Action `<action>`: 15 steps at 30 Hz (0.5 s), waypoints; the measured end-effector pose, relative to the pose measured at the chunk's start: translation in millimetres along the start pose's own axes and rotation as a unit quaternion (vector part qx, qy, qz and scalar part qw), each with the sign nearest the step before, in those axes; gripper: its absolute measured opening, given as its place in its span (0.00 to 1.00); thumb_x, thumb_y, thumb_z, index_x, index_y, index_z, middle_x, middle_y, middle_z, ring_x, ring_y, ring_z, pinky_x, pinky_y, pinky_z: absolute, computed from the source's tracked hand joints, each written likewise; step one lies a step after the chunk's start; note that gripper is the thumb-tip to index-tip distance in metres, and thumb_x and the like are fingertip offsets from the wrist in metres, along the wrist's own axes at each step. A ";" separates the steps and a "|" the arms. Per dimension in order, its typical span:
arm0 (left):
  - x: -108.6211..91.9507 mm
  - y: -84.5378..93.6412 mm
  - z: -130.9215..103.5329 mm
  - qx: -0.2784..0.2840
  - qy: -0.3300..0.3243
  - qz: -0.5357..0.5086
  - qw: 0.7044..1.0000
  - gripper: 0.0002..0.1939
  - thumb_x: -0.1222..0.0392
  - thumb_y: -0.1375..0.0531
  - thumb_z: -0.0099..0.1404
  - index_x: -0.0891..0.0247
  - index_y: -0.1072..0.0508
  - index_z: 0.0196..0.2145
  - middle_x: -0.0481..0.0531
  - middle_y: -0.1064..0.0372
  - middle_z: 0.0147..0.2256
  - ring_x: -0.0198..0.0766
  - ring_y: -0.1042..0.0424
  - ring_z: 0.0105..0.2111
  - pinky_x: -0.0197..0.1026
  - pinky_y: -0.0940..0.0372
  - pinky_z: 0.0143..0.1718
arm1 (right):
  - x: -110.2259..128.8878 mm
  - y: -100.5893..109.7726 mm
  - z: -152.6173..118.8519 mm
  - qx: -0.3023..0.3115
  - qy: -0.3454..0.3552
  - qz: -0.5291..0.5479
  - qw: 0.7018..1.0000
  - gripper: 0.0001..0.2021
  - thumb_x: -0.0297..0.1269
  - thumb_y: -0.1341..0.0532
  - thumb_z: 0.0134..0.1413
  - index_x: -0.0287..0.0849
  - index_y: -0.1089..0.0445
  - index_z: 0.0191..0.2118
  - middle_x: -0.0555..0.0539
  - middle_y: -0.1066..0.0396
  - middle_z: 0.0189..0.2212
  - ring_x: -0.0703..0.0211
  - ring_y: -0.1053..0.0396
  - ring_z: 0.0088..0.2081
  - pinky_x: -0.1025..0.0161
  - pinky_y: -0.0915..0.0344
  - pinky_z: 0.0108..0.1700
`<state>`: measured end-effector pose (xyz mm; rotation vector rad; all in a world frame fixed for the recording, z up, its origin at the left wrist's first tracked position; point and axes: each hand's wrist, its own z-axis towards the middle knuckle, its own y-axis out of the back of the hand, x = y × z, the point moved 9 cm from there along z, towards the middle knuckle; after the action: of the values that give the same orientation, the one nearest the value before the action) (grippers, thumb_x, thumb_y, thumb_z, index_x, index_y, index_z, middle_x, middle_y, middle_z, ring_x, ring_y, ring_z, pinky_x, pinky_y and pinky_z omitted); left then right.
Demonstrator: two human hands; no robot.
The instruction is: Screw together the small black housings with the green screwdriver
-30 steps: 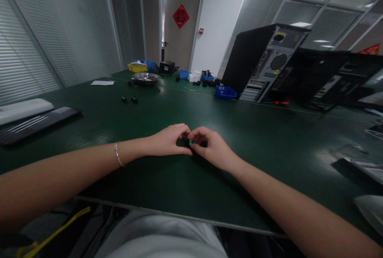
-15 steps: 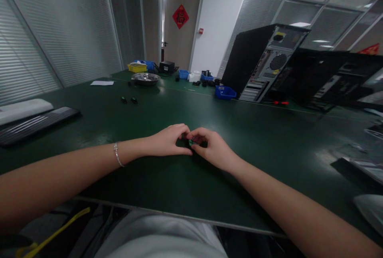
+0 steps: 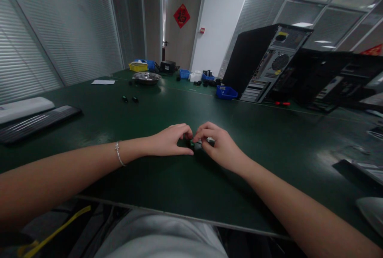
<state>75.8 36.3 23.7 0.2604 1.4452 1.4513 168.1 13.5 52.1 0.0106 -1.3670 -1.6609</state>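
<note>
My left hand (image 3: 171, 140) is curved on the green table, its thumb and forefinger around a small dark part with a green face (image 3: 192, 143). This part looks like a little circuit board in a black housing, too small to make out fully. Just right of it, my right hand (image 3: 220, 143) has its fingers bent, the forefinger tip close to the part. Something small and greyish shows under and between the right fingers, too blurred to name. Two similar small dark-and-green pieces (image 3: 129, 99) lie farther off to the left.
A black keyboard (image 3: 42, 122) lies at the left, a metal bowl (image 3: 146, 77) toward the back. Blue bins (image 3: 226, 93) and a computer tower (image 3: 266, 62) stand at the back right. The green table's (image 3: 143, 186) front edge runs before my lap.
My right hand has shifted slightly right, its fingertips drawing back from the small part. My left hand has stayed nearly in place around it.
</note>
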 end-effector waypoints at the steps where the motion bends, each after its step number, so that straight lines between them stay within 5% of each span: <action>1: 0.0 -0.1 0.0 -0.001 0.001 0.000 1.000 0.19 0.50 0.34 0.59 0.64 0.31 0.41 0.52 0.36 0.38 0.42 0.35 0.38 0.39 0.38 0.38 | 2.7 0.4 0.0 0.004 0.011 -0.011 1.000 0.16 0.16 0.45 0.51 0.41 0.25 0.33 0.46 0.32 0.39 0.58 0.32 0.40 0.60 0.35 0.43; 15: -0.4 -0.6 0.3 0.001 0.000 -0.002 1.000 0.18 0.50 0.35 0.59 0.63 0.31 0.41 0.52 0.35 0.38 0.43 0.35 0.39 0.41 0.38 0.39 | 13.6 -7.6 -1.1 0.047 0.065 -0.093 0.992 0.15 0.16 0.43 0.51 0.41 0.24 0.34 0.44 0.31 0.39 0.55 0.32 0.42 0.59 0.36 0.44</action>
<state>76.5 36.0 23.4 0.2594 1.4462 1.4465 156.4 3.3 53.0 0.3034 -1.3775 -1.7141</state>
